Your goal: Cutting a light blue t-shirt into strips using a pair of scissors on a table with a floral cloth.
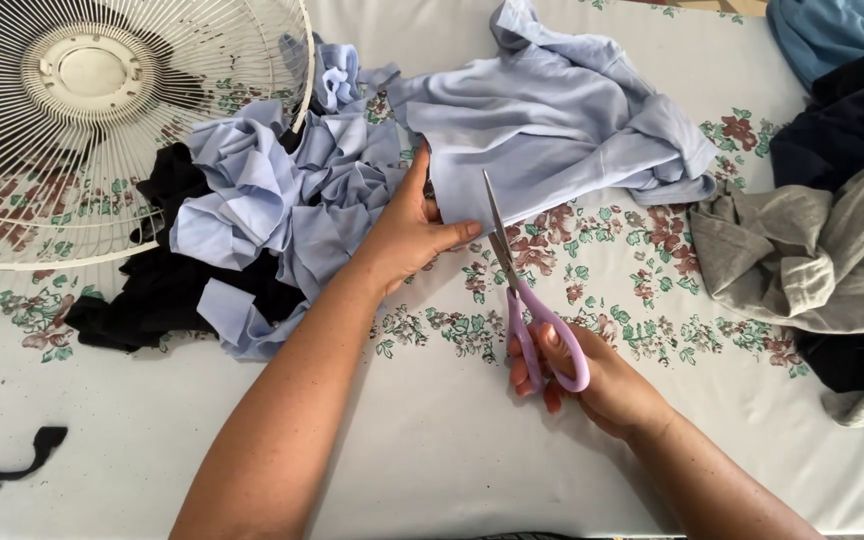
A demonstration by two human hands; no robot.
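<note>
My right hand [592,380] grips a pair of scissors with lilac handles [537,325], blades pointing away from me into the edge of a light blue garment [552,125]. My left hand [414,228] pinches that garment's near edge just left of the blades, thumb on top. The garment lies crumpled on a white cloth with a flower print [612,290]. Left of my left hand is a heap of light blue cloth strips [272,190] lying over black cloth [167,285].
A white fan grille [92,120] lies at the far left. Grey cloth [812,260], dark navy cloth [852,120] and blue cloth [832,30] are piled on the right. A thin black scrap [22,460] lies near the front left.
</note>
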